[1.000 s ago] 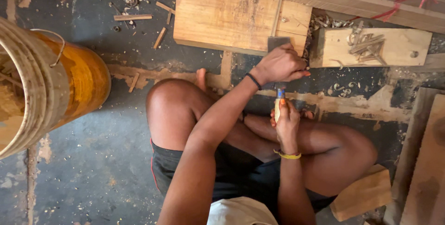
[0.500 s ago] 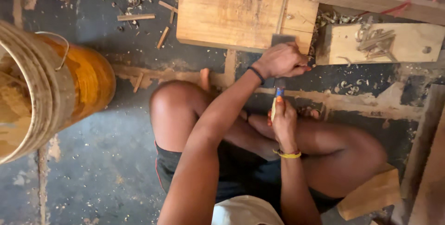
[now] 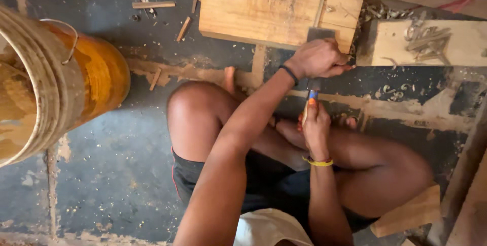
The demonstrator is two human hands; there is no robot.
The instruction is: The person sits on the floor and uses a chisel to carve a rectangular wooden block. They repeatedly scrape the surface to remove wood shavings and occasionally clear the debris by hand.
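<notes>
Hands are working close together over the floor, just below a pale wooden board (image 3: 264, 7). Left hand (image 3: 317, 58) is curling into a tight fist at the board's near edge, beside a dark grey rectangular metal piece (image 3: 320, 34) that is lying against the wood; what the fist is closing on is hidden by the fingers, so I cannot tell. A black band is sitting on that wrist. Right hand (image 3: 315, 124) is wrapping snugly around a slim tool handle (image 3: 309, 103), which is showing blue at the top and orange beneath, standing nearly upright and pointing up toward the left fist. The tool's working end is hidden behind the left hand. A yellow band is circling the right wrist. Person is sitting cross-legged on a dark, dusty floor (image 3: 111, 175). Second, smaller wooden block (image 3: 456, 43) is lying to the right, carrying curled shavings (image 3: 426, 38). Orange bucket (image 3: 61, 89) is lying tilted at far left.
</notes>
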